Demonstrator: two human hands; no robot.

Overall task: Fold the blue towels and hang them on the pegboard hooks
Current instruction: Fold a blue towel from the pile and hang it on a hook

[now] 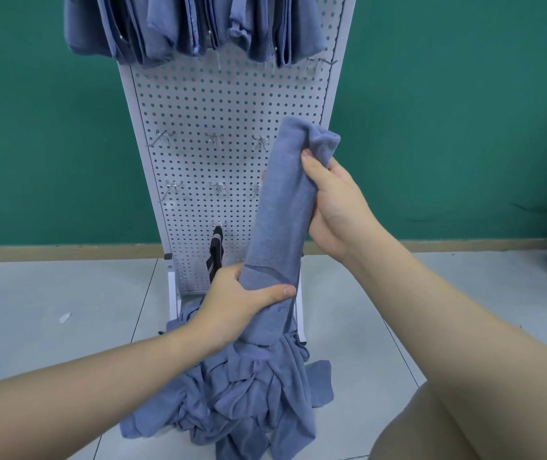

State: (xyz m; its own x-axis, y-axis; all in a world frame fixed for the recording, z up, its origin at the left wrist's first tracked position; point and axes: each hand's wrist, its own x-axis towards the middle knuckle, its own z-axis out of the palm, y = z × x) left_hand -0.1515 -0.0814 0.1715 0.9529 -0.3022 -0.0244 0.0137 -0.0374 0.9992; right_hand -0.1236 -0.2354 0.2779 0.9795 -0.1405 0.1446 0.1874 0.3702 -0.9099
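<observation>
I hold one blue towel (278, 207) upright before the white pegboard (225, 127), my right hand (335, 207) grasping its bunched top and my left hand (248, 300) clamped round its lower part, above the unfolded pile (248, 400) on the floor. To fold cleanly, I judge I should align the edges and smooth the creases, then carry it to a free hook (214, 138); folded towels (195, 24) already hang above.

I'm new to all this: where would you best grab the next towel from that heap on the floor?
Probably by the loose corner sticking out on the right of the heap of towels, coming from above. It lies flat and apart from the tangle, so it should pull free cleanly.
</observation>
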